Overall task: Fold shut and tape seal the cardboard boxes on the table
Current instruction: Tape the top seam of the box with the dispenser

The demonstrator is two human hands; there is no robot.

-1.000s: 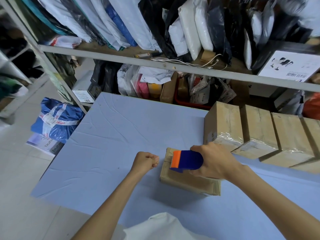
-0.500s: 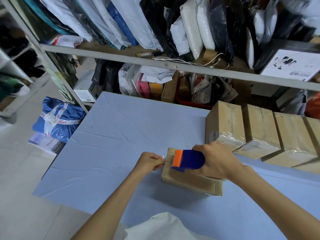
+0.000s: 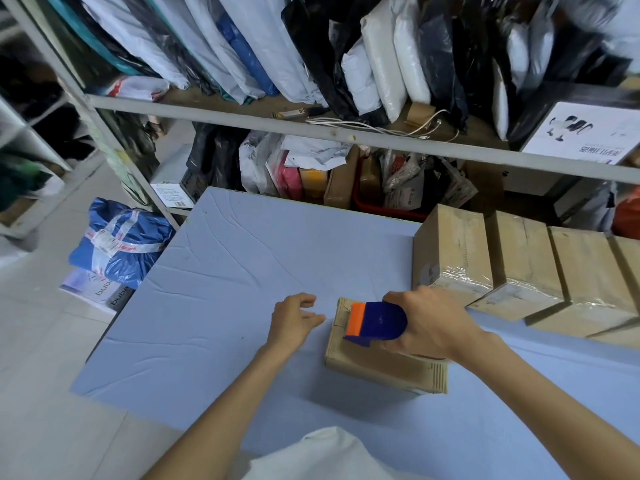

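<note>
**Clerk:** What lies nearest the camera?

**Inspector:** A fold of white garment (image 3: 325, 455) at the bottom edge. Both bare forearms reach out from it over the blue counter (image 3: 225, 289).

**Clerk:** State of the hands?

**Inspector:** The left hand (image 3: 294, 322) holds nothing. Its fingers are loosely spread and slightly bent, just beside the left end of the small cardboard box (image 3: 381, 370) and apart from it. Whether it rests on the counter, I cannot tell. The right hand (image 3: 433, 327) is wrapped round a tape dispenser (image 3: 379, 322), which has a blue body and an orange front.

**Clerk:** And the box itself?

**Inspector:** It lies flat on the counter, right of centre and close to the person, and it looks closed. The dispenser sits over its top face, orange front toward the left end. I cannot make out any tape on this box.

**Clerk:** Further out?

**Inspector:** A row of larger cardboard boxes (image 3: 519, 265) stands side by side along the counter's right, each touching the next. Glossy clear tape shows across their near ends. The leftmost one stands just behind the right hand.

**Clerk:** Beyond the counter?

**Inspector:** A metal shelf rack (image 3: 242, 121). White, black and blue mailer bags (image 3: 381, 57) lean on its upper level, with a white cable (image 3: 381, 124) at the shelf edge. Bags and cartons are crammed underneath. On the floor to the left, a blue sack (image 3: 121, 244) bound with printed tape lies on a white box.
</note>
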